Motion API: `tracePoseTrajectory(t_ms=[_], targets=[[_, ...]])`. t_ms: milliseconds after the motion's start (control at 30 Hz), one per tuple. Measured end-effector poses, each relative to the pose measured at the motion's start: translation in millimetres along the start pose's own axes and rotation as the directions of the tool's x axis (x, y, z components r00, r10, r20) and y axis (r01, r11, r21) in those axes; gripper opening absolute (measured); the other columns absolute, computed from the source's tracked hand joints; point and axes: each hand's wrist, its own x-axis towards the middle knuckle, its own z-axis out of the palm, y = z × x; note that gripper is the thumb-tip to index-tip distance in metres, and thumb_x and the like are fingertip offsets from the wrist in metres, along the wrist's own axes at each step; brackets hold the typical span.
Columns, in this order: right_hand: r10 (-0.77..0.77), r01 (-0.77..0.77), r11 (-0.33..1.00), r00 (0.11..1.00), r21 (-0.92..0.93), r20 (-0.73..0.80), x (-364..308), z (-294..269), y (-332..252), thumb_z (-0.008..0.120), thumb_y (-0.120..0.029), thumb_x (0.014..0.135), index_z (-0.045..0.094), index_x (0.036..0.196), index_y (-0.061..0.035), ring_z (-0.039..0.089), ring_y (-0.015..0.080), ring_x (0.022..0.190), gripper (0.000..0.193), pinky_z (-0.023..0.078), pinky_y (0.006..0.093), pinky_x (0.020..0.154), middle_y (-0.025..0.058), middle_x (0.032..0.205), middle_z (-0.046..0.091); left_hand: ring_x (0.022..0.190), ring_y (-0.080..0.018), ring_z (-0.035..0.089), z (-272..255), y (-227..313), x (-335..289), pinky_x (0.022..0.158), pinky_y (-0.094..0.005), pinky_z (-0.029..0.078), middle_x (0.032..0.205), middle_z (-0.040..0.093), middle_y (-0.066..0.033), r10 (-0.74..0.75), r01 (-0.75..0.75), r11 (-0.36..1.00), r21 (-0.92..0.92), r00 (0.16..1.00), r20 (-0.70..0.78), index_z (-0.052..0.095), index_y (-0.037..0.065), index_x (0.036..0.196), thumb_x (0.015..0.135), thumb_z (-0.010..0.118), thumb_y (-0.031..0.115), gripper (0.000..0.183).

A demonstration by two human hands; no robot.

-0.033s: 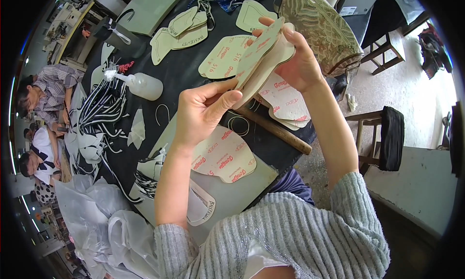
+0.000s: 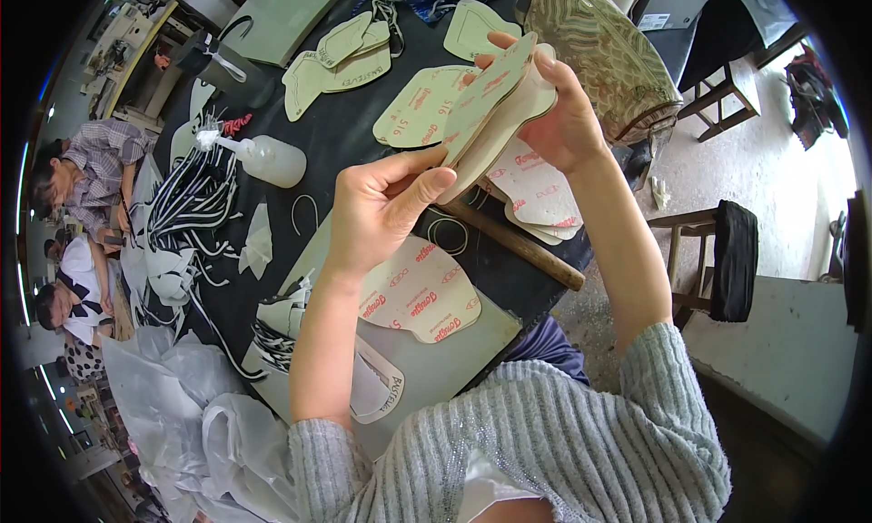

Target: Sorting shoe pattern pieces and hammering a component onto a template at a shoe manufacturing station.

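Both hands hold a small stack of cream cut-out boards (image 2: 495, 96) with red print, curved like insoles, tilted on edge above the table. My left hand (image 2: 386, 200) pinches the near lower end between thumb and fingers. At the upper far end, my right hand (image 2: 572, 109) grips with its thumb on top, and some of its fingertips show past the far edge. The boards fan apart slightly along the side facing me. Below my hands, similar printed boards (image 2: 545, 191) lie in a pile, and another board (image 2: 422, 296) rests on a grey slab.
A wooden-handled tool (image 2: 527, 250) lies under the boards. Left on the dark table are a white squeeze bottle (image 2: 272, 162), black-and-white straps (image 2: 191, 200) and plastic bags (image 2: 173, 414). Cream patterns (image 2: 350, 59) lie farther back. A stool (image 2: 727, 259) stands right; two people (image 2: 86, 173) work left.
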Motion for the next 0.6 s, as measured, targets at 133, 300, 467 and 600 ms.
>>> tracePoseTrajectory(t_ms=[133,300,467,600], targets=[[-0.071,0.071,0.997,0.997,0.003,0.036,2.1,-4.8,4.3,0.058,-0.053,0.083,0.032,0.145,-0.0062,0.048,0.0351,0.127,0.081,0.038,0.0526,0.106,0.0164,0.135,0.049,0.072,-0.0038,0.058,-0.7,4.8,2.1,0.063,-0.0175,0.047,0.081,0.070,-0.0059,0.017,-0.015,0.998,0.059,1.000,-0.017,0.069,-0.006,0.107,0.087,0.073,0.021,0.034],[-0.112,0.111,0.994,0.993,0.018,0.047,3.4,-3.0,5.3,0.059,-0.052,0.083,0.032,0.145,-0.0054,0.048,0.0369,0.127,0.082,0.038,0.0526,0.107,0.0179,0.136,0.048,0.072,-0.0049,0.059,2.0,5.6,2.8,0.064,-0.0186,0.049,0.080,0.070,-0.0065,0.041,-0.038,0.998,0.053,0.997,-0.058,0.069,-0.006,0.105,0.086,0.074,0.021,0.034],[-0.183,0.185,0.980,0.982,0.070,-0.037,10.9,5.0,3.7,0.060,-0.035,0.089,0.038,0.141,-0.0034,0.053,0.0300,0.122,0.065,0.044,0.0460,0.103,0.0179,0.133,0.051,0.080,-0.0091,0.063,4.0,-4.7,15.9,0.070,-0.0228,0.053,0.094,0.069,-0.0107,0.157,-0.154,0.964,0.217,0.988,0.003,0.066,-0.007,0.111,0.082,0.078,0.015,0.039],[-0.080,0.066,0.991,0.989,-0.117,-0.123,34.2,6.1,-9.3,0.061,-0.015,0.089,0.048,0.135,-0.0024,0.061,0.0230,0.111,0.049,0.052,0.0366,0.093,0.0160,0.124,0.058,0.089,-0.0133,0.065,-23.5,-18.2,43.8,0.079,-0.0260,0.054,0.105,0.067,-0.0131,-0.088,0.089,0.996,0.002,0.989,-0.116,0.054,-0.007,0.128,0.074,0.079,0.002,0.060]])
